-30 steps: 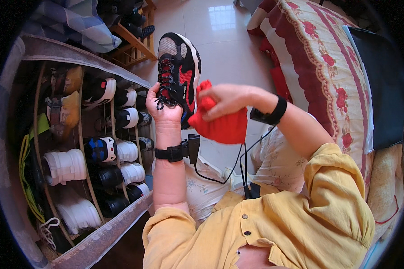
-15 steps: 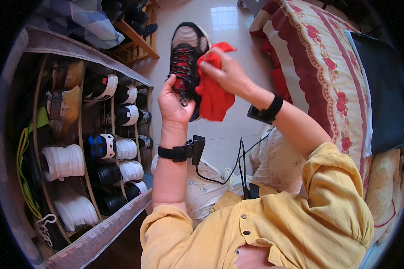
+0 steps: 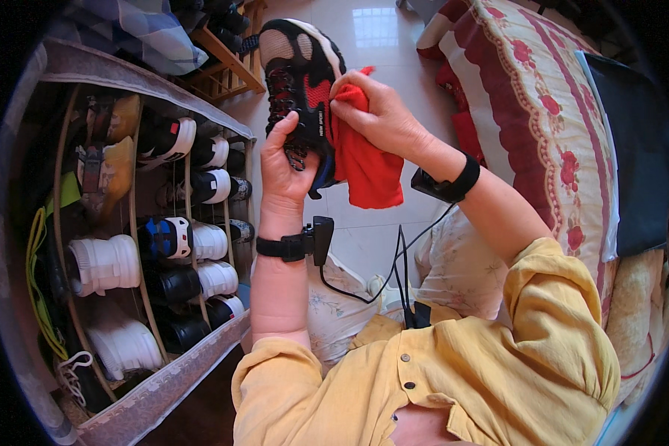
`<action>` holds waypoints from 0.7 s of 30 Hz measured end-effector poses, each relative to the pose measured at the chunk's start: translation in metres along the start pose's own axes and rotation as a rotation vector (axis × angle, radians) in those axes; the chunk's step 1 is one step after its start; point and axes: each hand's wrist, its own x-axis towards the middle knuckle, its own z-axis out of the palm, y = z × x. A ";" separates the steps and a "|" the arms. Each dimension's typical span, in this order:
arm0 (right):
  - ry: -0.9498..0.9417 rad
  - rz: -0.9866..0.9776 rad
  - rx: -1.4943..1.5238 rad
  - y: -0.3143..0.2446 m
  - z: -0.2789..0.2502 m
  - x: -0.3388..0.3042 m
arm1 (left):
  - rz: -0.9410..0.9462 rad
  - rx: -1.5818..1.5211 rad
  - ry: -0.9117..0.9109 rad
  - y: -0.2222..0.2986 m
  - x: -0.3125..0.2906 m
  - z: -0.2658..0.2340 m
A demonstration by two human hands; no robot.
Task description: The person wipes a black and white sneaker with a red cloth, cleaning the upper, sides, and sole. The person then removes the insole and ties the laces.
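A black and red sneaker (image 3: 302, 70) with a white sole edge and dark laces is held up in front of me, toe pointing away. My left hand (image 3: 286, 160) grips it near the heel, thumb along the laced side; the other fingers are hidden behind the shoe. A red cloth (image 3: 368, 167) hangs from my right hand (image 3: 375, 111), bunched between thumb and fingers. That hand presses the cloth's upper part against the shoe's right side, by the sole edge.
On the left stands a fabric-sided shoe rack (image 3: 134, 223) holding several shoes, white sneakers (image 3: 104, 264) among them. A wooden rack (image 3: 241, 63) is beyond it. The bed (image 3: 550, 141) with a floral cover lies on the right, and a cable (image 3: 349, 297) runs across my lap.
The sneaker has moved up and to the left and rolled, showing more of its right side. My right hand and the cloth have shifted slightly to the right.
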 end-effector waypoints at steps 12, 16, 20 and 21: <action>-0.318 0.248 -0.213 -0.001 0.014 -0.032 | 0.306 -0.185 0.083 0.036 0.002 -0.015; -0.204 0.446 0.020 0.003 0.016 -0.029 | 0.341 -0.178 0.088 0.036 -0.001 -0.006; -0.198 0.448 0.177 0.001 0.012 -0.027 | 0.321 0.135 0.135 0.020 -0.005 0.007; -0.179 0.432 0.161 0.001 0.011 -0.026 | 0.318 0.249 0.072 0.017 -0.006 0.008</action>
